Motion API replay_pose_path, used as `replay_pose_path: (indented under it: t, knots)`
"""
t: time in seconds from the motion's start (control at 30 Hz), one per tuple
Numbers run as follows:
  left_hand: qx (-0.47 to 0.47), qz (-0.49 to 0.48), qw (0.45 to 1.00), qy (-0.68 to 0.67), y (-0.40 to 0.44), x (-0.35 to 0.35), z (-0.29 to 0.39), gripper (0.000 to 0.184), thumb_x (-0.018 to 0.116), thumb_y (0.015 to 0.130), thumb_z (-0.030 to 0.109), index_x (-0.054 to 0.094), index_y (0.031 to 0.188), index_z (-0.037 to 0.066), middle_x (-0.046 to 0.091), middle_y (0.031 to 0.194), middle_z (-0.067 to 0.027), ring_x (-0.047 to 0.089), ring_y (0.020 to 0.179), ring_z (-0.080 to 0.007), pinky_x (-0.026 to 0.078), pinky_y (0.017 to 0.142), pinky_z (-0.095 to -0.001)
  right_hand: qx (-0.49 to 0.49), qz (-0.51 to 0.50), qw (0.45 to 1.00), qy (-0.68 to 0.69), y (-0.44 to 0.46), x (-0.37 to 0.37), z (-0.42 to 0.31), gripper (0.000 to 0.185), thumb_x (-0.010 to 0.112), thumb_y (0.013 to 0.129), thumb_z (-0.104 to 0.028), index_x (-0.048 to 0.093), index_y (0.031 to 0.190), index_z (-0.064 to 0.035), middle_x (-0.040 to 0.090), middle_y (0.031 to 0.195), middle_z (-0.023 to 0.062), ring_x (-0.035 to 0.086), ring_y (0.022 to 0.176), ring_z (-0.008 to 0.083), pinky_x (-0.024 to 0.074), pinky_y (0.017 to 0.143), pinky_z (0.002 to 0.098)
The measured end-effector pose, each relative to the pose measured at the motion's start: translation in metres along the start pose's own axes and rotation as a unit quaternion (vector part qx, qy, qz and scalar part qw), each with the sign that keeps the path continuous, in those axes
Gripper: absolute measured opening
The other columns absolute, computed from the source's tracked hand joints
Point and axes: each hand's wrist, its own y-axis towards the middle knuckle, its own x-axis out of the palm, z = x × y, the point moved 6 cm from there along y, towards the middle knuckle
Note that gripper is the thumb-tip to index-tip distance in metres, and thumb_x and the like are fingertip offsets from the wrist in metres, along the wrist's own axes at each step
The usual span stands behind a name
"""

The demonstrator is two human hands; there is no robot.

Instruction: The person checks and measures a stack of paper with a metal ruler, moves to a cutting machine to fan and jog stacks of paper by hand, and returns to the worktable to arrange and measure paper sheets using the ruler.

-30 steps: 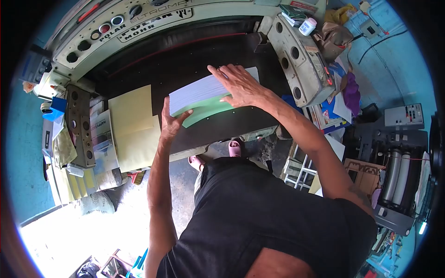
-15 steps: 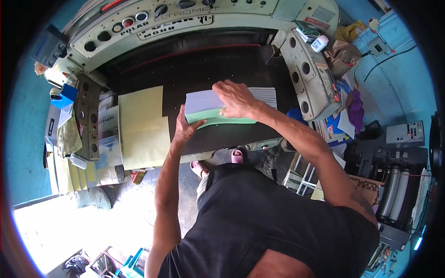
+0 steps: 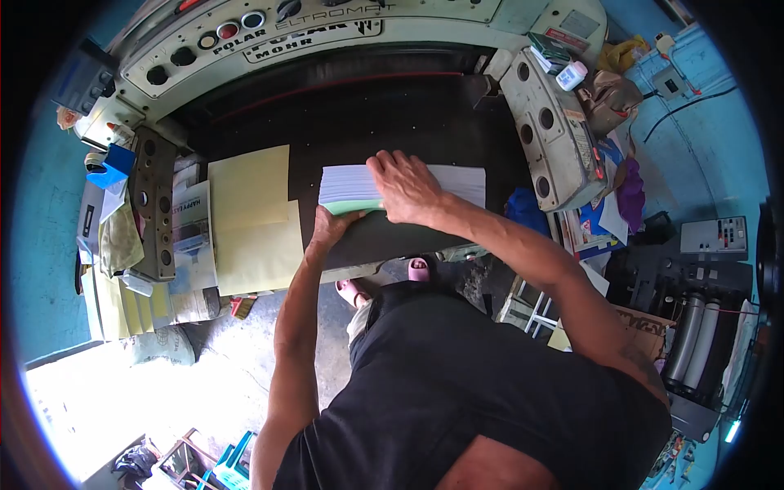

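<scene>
A thick stack of paper [image 3: 461, 181] lies on the dark bed of the cutting machine, with pale layered edges along its back part and a green strip along its front left. My left hand [image 3: 331, 224] grips the front left corner, its thumb along the green strip. Across the middle of the stack rests my right hand [image 3: 406, 186], fingers curled over the pale layers and thumb toward the front. The palm side of both hands is hidden.
Behind the bed stands the machine's control panel [image 3: 269, 37] with knobs and buttons. Yellow sheets [image 3: 253, 237] lie to the left. Perforated metal side guides [image 3: 151, 208] flank the bed. A white bottle [image 3: 571, 76] stands on the right one. Rollers [image 3: 694, 339] sit at far right.
The green strip at the front shows narrower, and more of the pale layers faces up. My right hand has shifted slightly left and toward me. My left hand stays at the corner.
</scene>
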Motion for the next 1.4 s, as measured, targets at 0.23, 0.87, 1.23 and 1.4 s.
replay_pose_path:
  t: [0.23, 0.87, 1.23, 1.4]
  knots:
    - [-0.040, -0.021, 0.998, 0.048, 0.000, -0.019, 0.005, 0.064, 0.087, 0.069, 0.016, 0.056, 0.123, 0.002, 0.069, 0.101, -0.0097, 0.065, 0.097, -0.0186, 0.051, 0.089, -0.0326, -0.014, 0.005, 0.998, 0.059, -0.004, -0.017, 0.022, 0.055, 0.078, 0.068, -0.019, 0.048, 0.110, 0.0009, 0.056, 0.109, 0.0186, 0.061, 0.101, 0.0368, 0.0532, 0.075, 0.0501]
    - [0.068, 0.146, 0.979, -0.122, 0.049, -0.026, 0.137, 0.068, 0.081, 0.081, 0.033, 0.041, 0.126, 0.001, 0.055, 0.113, -0.0115, 0.053, 0.106, -0.0204, 0.042, 0.095, -0.0377, 0.097, 0.183, 0.727, 0.655, -0.021, 0.044, 0.141, 0.057, 0.086, 0.071, -0.010, 0.058, 0.121, -0.0022, 0.066, 0.110, 0.0079, 0.060, 0.103, 0.0190, 0.0482, 0.093, 0.0344]
    - [0.016, 0.142, 0.988, -0.065, 0.049, -0.026, 0.097, 0.073, 0.086, 0.075, 0.023, 0.040, 0.127, 0.001, 0.054, 0.112, -0.0109, 0.053, 0.108, -0.0228, 0.043, 0.097, -0.0399, 0.104, 0.164, 0.711, 0.676, -0.009, 0.064, 0.143, 0.078, 0.089, 0.068, -0.009, 0.045, 0.132, -0.0035, 0.057, 0.122, 0.0088, 0.054, 0.115, 0.0196, 0.0420, 0.102, 0.0352]
    - [0.006, 0.125, 0.991, -0.049, 0.035, -0.018, 0.080, 0.075, 0.086, 0.075, 0.022, 0.039, 0.130, 0.000, 0.055, 0.110, -0.0113, 0.054, 0.107, -0.0246, 0.044, 0.097, -0.0416, 0.079, 0.160, 0.755, 0.631, -0.017, 0.081, 0.146, 0.079, 0.088, 0.068, -0.009, 0.045, 0.133, -0.0040, 0.056, 0.122, 0.0088, 0.053, 0.115, 0.0192, 0.0422, 0.102, 0.0347]
